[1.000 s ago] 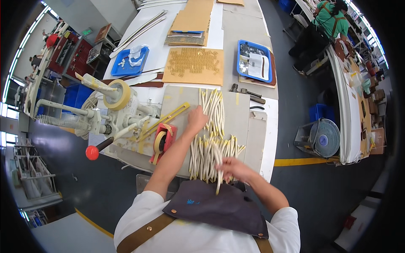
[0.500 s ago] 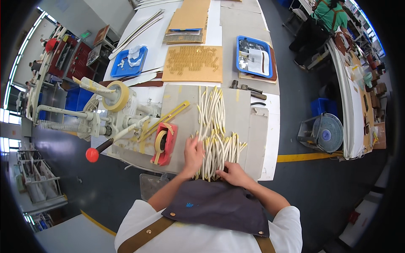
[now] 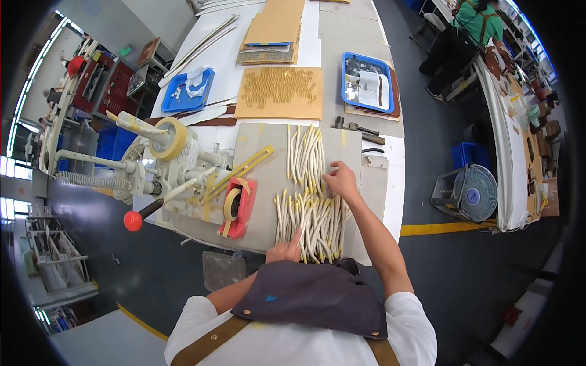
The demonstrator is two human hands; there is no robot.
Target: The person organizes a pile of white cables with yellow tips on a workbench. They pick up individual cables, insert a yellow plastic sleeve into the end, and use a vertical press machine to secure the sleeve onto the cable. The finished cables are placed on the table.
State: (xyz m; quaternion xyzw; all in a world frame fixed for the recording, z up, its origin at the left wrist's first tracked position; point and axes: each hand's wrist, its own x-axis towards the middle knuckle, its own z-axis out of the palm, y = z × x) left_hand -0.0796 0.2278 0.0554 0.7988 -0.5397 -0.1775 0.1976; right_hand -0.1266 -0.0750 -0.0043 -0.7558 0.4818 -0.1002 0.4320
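The left hand (image 3: pixel 282 250) rests at the near edge of the table (image 3: pixel 390 201). One finger points out and touches the near pile of cream sticks (image 3: pixel 311 222). A red tape holder (image 3: pixel 235 206) sits just left of the pile. Farther off, the right hand (image 3: pixel 342 180) has its fingers bent down, pressing on the sticks. More sticks lie beyond it.

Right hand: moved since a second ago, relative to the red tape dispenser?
Yes. The right hand went from the near edge of the pale sticks up to their far part, beyond the red tape dispenser.
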